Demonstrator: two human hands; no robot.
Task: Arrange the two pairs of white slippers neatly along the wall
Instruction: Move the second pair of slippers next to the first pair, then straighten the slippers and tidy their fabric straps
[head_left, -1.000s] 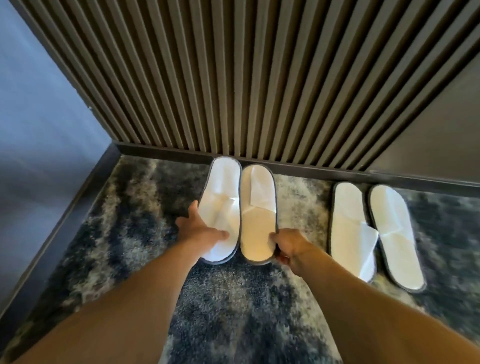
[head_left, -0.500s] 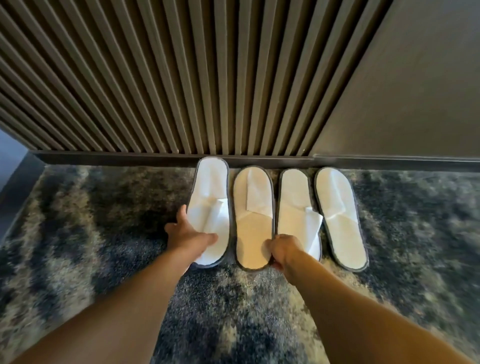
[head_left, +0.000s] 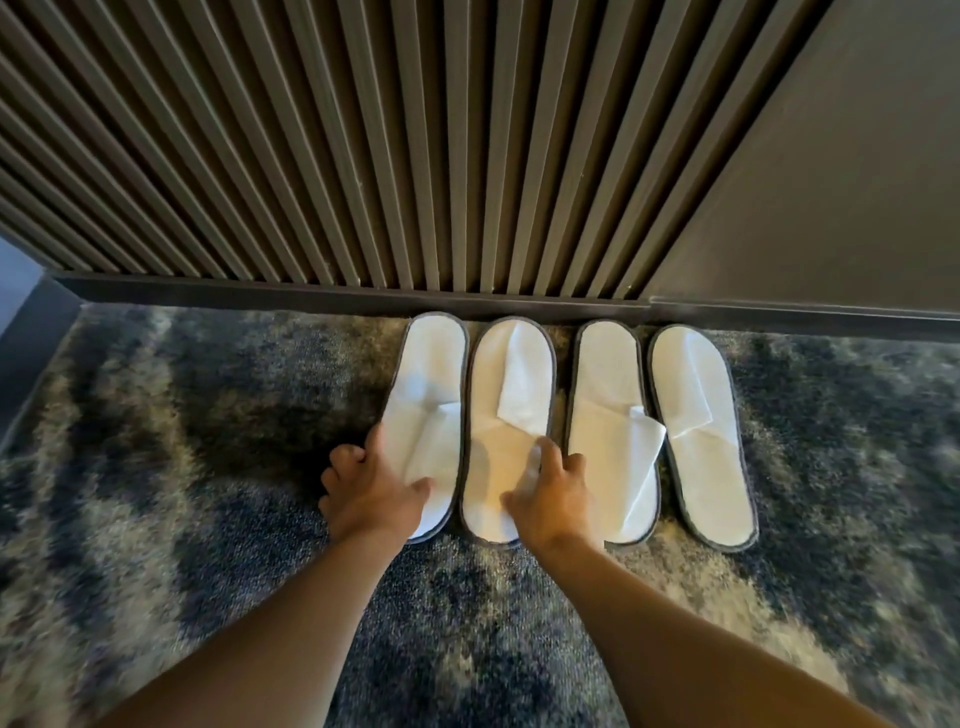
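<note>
Four white slippers with grey edging lie side by side on the carpet, toes against the baseboard (head_left: 311, 300). My left hand (head_left: 371, 493) holds the heel end of the leftmost slipper (head_left: 434, 364), thumb on top and fingers curled at its outer edge. My right hand (head_left: 558, 493) lies flat with fingers spread on the heel half of the second slipper (head_left: 511, 374). To the right, the third slipper (head_left: 605, 374) has its strap flap sticking out toward the fourth slipper (head_left: 696, 467), which angles slightly outward at the heel.
A brown slatted wall (head_left: 363, 156) rises behind the slippers, with a flat dark panel (head_left: 831, 182) to its right. Mottled dark blue and beige carpet (head_left: 208, 467) covers the floor. A side wall (head_left: 15, 270) closes the far left corner.
The left pair has ended up right beside the right pair, forming one row. My right hand has moved from the second slipper's heel edge up onto its top, and my view has shifted right.
</note>
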